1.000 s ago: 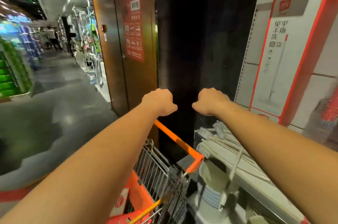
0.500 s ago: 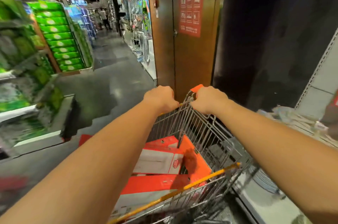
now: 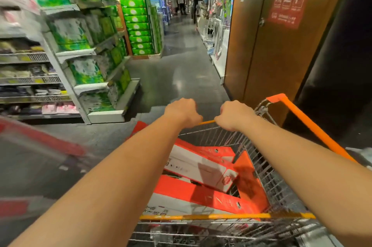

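The left hand (image 3: 182, 112) and right hand (image 3: 234, 115) gripped the yellow bar (image 3: 207, 122) at the far end of the cart (image 3: 263, 164), fingers curled out of sight. Arms hid some red boxes (image 3: 201, 166) inside it.

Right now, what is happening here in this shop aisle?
A person holds a silver wire shopping cart with an orange rim by its thin yellow bar; the left hand and the right hand both grip it. Long red and white cardboard boxes lie inside the cart. The grey shop aisle lies ahead.

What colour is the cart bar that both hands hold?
Yellow-orange bar, showing between left hand and right hand; head view.
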Available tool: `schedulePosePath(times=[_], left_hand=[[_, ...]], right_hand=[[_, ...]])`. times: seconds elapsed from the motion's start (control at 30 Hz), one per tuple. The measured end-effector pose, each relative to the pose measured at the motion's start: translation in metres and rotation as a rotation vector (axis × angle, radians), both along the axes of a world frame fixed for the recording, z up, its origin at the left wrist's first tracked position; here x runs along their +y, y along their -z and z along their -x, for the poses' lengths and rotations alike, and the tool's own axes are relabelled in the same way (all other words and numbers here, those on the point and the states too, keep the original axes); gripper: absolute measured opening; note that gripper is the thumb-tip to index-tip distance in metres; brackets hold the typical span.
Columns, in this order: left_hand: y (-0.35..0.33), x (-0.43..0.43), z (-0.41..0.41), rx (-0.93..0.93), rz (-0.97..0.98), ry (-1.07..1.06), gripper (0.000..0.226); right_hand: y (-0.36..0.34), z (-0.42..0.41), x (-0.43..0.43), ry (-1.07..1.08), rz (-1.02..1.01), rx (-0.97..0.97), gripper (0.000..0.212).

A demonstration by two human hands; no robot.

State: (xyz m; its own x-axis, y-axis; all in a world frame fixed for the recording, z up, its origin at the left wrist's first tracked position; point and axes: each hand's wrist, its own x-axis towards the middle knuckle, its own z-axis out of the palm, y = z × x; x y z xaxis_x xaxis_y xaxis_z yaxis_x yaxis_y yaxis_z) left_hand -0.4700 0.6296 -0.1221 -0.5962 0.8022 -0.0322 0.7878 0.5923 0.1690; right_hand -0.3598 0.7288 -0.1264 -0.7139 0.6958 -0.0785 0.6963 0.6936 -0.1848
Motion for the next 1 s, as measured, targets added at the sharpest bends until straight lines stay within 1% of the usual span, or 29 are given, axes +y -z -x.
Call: schedulePosePath(times=[0.1,0.23,0.37,0.53,0.63,0.77,0.9,1.0], left_hand=[[0.009,-0.007,0.007,-0.03,0.0,-0.088,0.031],[0.03,-0.026,0.018,-0.067,0.01,-0.188,0.023],[0.052,-0.051,0.035,-0.107,0.034,-0.274,0.016],[0.072,-0.075,0.063,-0.114,0.062,-0.392,0.014],[0.081,-0.082,0.086,-0.102,0.104,-0.427,0.023],[0.092,-0.082,0.125,-0.113,0.131,-0.437,0.026],[0.108,-0.075,0.164,-0.087,0.088,-0.413,0.039],[0.127,-0.072,0.187,-0.07,0.032,-0.395,0.05]], right_hand=[[0.012,0.018,0.002,-0.093,0.0,0.0,0.033],[0.03,0.04,-0.003,-0.214,0.02,-0.009,0.031],[0.05,0.062,-0.016,-0.332,0.061,-0.06,0.029],[0.071,0.1,-0.029,-0.404,0.097,-0.095,0.023],[0.082,0.125,-0.036,-0.419,0.116,-0.118,0.018],[0.094,0.161,-0.039,-0.402,0.124,-0.164,0.016],[0.108,0.201,-0.034,-0.36,0.102,-0.143,0.028],[0.122,0.225,-0.033,-0.337,0.115,-0.137,0.03]])
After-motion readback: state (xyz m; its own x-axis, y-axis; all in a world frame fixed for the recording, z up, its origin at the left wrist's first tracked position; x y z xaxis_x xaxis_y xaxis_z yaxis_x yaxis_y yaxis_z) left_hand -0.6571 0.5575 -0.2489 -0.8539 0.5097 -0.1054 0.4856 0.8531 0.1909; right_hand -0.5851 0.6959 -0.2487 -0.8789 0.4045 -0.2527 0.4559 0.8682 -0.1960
